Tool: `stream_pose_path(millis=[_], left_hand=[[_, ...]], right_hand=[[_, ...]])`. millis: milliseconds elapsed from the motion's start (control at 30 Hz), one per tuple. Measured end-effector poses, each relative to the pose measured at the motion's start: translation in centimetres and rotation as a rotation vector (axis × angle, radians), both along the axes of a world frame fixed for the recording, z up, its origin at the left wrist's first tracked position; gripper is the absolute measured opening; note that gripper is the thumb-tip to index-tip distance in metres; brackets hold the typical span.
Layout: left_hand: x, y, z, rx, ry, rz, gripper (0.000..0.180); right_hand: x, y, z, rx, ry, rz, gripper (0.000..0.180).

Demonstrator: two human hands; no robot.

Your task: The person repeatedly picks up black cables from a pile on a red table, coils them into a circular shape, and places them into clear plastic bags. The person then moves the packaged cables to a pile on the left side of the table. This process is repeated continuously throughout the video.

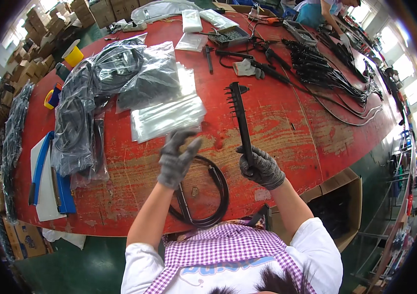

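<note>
My right hand (263, 169), in a grey glove, is closed round the lower end of a long black bar (240, 111) with a row of short prongs along its upper left side. The bar stands nearly upright in the view, its pronged end farther from me. My left hand (175, 160), also gloved, is held with fingers apart and nothing between them. Just below it a coil of black cable or hose (226, 193) with a rigid black section lies near the table's front edge. Beyond the left hand is a stack of clear plastic bags (169, 120).
Filled clear bags with black coils (73, 132) cover the red table's (277, 117) left side, beside a blue-edged paper cutter (47, 171). Black cables (326, 73) and a tray of small parts (229, 36) lie farther off. A cardboard box (355, 206) stands below right. Another person (312, 13) works far right.
</note>
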State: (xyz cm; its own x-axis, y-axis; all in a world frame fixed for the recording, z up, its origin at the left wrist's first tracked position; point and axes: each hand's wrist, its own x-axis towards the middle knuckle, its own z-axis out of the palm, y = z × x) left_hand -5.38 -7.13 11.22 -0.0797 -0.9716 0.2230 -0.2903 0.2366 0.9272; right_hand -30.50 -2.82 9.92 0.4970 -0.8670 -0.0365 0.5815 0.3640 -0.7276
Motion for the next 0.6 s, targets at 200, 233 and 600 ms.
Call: stream_pose_path(millis=[200, 233, 600], left_hand=[[-5.1, -2.1, 2.3, 0.284, 0.384, -0.264, 0.042], [-5.3, -1.9, 2.5, 0.337, 0.442, -0.275, 0.039], [6.2, 5.2, 2.4, 0.315, 0.618, 0.001, 0.008]], right_hand=[[1.2, 0.9, 2.8, -0.096, 0.324, -0.049, 0.040], [1.4, 1.1, 3.1, -0.105, 0.353, -0.063, 0.040], [2.3, 1.3, 1.5, -0.036, 0.338, -0.074, 0.038]])
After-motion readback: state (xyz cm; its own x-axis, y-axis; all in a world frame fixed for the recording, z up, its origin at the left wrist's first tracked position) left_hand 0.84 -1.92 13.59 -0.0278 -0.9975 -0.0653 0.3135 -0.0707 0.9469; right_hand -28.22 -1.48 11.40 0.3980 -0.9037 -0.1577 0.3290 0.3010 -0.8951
